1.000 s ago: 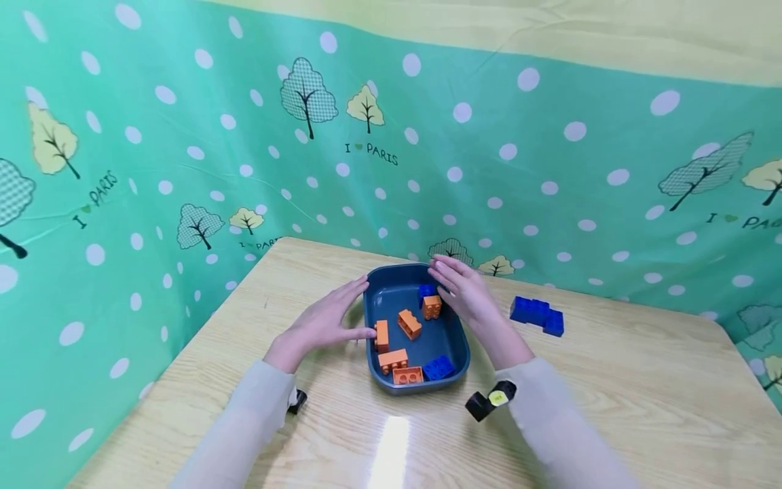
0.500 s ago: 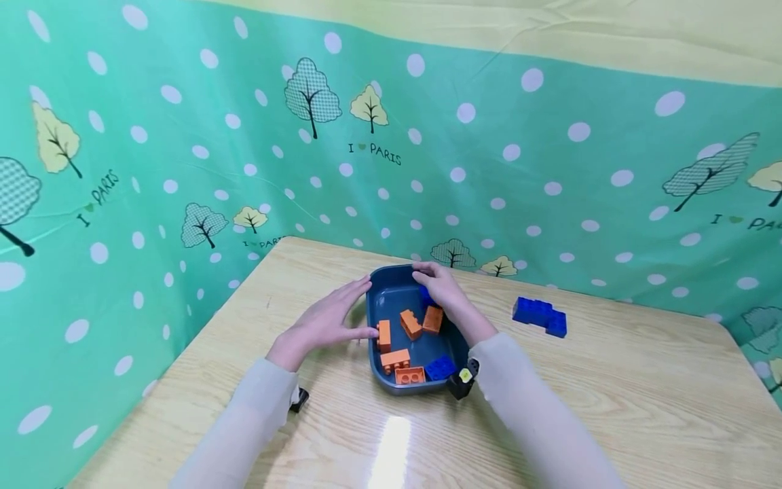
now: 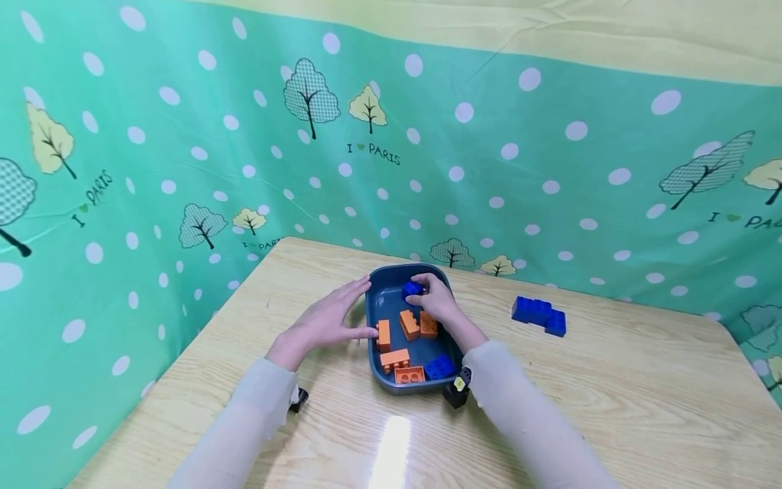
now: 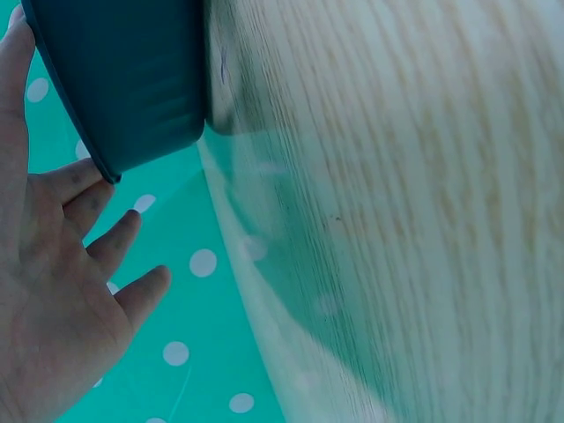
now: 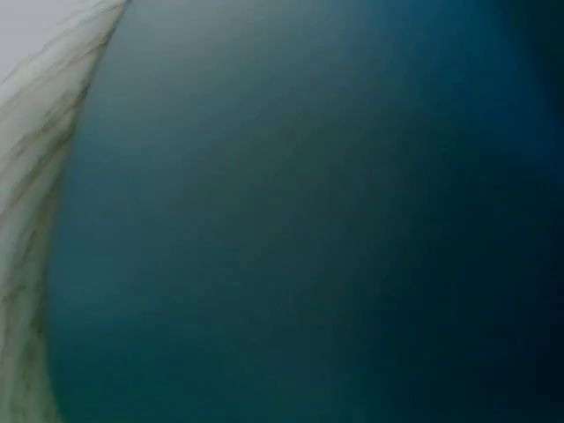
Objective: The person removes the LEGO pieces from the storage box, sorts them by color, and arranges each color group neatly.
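My right hand [image 3: 438, 301] reaches into the dark blue bin [image 3: 391, 388] and pinches a blue toy brick [image 3: 411, 290] between thumb and fingers, near the far wall. Against the bin's left rim rests my left hand [image 3: 320, 320], its fingers stretched out and the thumb tip beside an orange brick [image 3: 383, 335]. The left wrist view shows this left hand [image 4: 57, 264] touching the rim of the bin [image 4: 132, 79]. Several more orange bricks [image 3: 394, 360] and another blue brick [image 3: 440, 367] lie in the bin. A blurred bin wall [image 5: 264, 220] fills most of the right wrist view.
To the right of the bin, some blue bricks [image 3: 537, 314] sit together on the wooden table [image 3: 635, 387]. A green dotted cloth [image 3: 342, 204] hangs behind and at the left of the table.
My right hand has gone from the bin's far right rim down into the bin and taken hold of the blue brick, which shifted left. The left hand stays in place.
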`<state>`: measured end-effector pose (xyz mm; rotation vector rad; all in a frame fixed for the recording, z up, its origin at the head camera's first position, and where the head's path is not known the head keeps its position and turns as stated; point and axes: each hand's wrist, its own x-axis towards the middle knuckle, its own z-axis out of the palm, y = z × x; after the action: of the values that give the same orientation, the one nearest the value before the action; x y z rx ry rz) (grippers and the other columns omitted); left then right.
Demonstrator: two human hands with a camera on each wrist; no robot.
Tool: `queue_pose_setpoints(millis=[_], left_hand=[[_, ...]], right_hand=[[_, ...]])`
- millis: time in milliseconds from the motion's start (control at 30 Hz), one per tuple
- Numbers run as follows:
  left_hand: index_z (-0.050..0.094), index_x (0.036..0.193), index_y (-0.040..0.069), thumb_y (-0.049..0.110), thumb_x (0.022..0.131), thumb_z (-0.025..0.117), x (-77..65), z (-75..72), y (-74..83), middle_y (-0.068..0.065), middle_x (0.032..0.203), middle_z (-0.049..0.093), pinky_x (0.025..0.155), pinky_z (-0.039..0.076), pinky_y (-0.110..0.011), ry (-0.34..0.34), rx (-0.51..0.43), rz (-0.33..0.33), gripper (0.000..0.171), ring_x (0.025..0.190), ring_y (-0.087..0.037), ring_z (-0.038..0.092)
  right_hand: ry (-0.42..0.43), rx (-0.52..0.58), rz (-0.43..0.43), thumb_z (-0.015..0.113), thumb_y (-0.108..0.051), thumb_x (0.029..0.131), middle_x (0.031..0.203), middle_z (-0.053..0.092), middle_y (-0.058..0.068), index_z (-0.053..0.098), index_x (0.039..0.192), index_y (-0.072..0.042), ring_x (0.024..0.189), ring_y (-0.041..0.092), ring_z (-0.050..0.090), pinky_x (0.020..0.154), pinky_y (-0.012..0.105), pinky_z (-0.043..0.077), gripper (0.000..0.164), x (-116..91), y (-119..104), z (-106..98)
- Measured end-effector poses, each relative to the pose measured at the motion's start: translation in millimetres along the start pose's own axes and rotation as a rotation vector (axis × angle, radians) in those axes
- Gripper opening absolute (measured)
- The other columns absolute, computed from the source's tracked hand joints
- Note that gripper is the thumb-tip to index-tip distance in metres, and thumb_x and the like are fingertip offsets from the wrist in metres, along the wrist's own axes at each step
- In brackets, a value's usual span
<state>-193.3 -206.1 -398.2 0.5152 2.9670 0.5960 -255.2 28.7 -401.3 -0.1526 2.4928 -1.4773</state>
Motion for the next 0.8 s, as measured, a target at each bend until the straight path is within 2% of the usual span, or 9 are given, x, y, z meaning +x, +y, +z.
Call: queue_pose_setpoints(millis=[133, 233, 367, 467, 533, 700, 800], left_hand=[[0.019, 0.161, 0.021, 0.067, 0.082, 0.068, 0.5, 0.7, 0.5, 0.002, 0.169, 0.012, 0.123, 0.025, -0.057, 0.002, -0.001, 0.002, 0.104, 0.155, -0.032, 0.02], [0.019, 0.161, 0.022, 0.067, 0.082, 0.068, 0.5, 1.0, 1.0, 0.004, 0.169, 0.011, 0.124, 0.025, -0.057, 0.003, -0.003, 0.0, 0.103, 0.155, -0.031, 0.02], [0.018, 0.161, 0.023, 0.067, 0.082, 0.068, 0.3, 1.7, 1.6, 0.002, 0.169, 0.012, 0.124, 0.025, -0.057, 0.003, -0.003, 0.0, 0.103, 0.155, -0.032, 0.02], [0.018, 0.161, 0.023, 0.067, 0.082, 0.068, 0.1, 1.8, 2.1, 0.001, 0.169, 0.013, 0.123, 0.025, -0.057, 0.005, -0.006, 0.0, 0.104, 0.155, -0.032, 0.02], [0.018, 0.161, 0.022, 0.066, 0.082, 0.068, 0.1, 1.8, 2.3, 0.001, 0.169, 0.013, 0.123, 0.025, -0.058, 0.009, -0.008, 0.0, 0.104, 0.155, -0.032, 0.02], [0.02, 0.161, 0.021, 0.066, 0.082, 0.069, 0.1, 1.8, 2.4, 0.0, 0.169, 0.014, 0.123, 0.026, -0.058, 0.014, -0.004, 0.002, 0.103, 0.155, -0.032, 0.02], [0.02, 0.161, 0.021, 0.066, 0.082, 0.069, 0.2, 2.3, 2.4, -0.001, 0.169, 0.015, 0.123, 0.026, -0.059, 0.011, -0.001, 0.005, 0.103, 0.155, -0.032, 0.02]], right_hand=[[0.001, 0.002, -0.01, 0.067, -0.01, 0.095, 0.148, 0.049, 0.018, 0.052, 0.137, -0.007, 0.131, 0.036, 0.051, 0.109, 0.052, 0.047, 0.045, -0.7, 1.4, 0.0], [-0.004, -0.008, -0.02, 0.067, -0.008, 0.094, 0.144, 0.052, 0.018, 0.054, 0.135, -0.008, 0.128, 0.036, 0.055, 0.106, 0.05, 0.05, 0.043, -1.5, 1.5, -0.1], [-0.019, -0.046, -0.022, 0.069, -0.01, 0.093, 0.13, 0.061, 0.016, 0.056, 0.133, -0.011, 0.113, 0.031, 0.062, 0.091, 0.042, 0.055, 0.043, -1.8, 1.8, 0.0], [-0.035, -0.105, -0.024, 0.071, -0.013, 0.092, 0.121, 0.064, 0.013, 0.057, 0.134, -0.014, 0.102, 0.028, 0.062, 0.082, 0.037, 0.054, 0.044, -1.5, 1.3, -0.1], [-0.047, -0.14, -0.028, 0.071, -0.015, 0.092, 0.12, 0.065, 0.013, 0.058, 0.135, -0.014, 0.101, 0.027, 0.062, 0.083, 0.038, 0.055, 0.044, -1.2, 0.9, 0.1], [-0.047, -0.179, -0.025, 0.072, -0.019, 0.092, 0.125, 0.064, 0.014, 0.062, 0.126, -0.012, 0.108, 0.029, 0.061, 0.095, 0.044, 0.054, 0.036, 0.3, 2.3, 1.1], [-0.038, -0.187, -0.023, 0.073, -0.019, 0.092, 0.125, 0.064, 0.014, 0.063, 0.12, -0.011, 0.107, 0.028, 0.061, 0.096, 0.044, 0.054, 0.031, -0.3, 3.7, 1.0]])
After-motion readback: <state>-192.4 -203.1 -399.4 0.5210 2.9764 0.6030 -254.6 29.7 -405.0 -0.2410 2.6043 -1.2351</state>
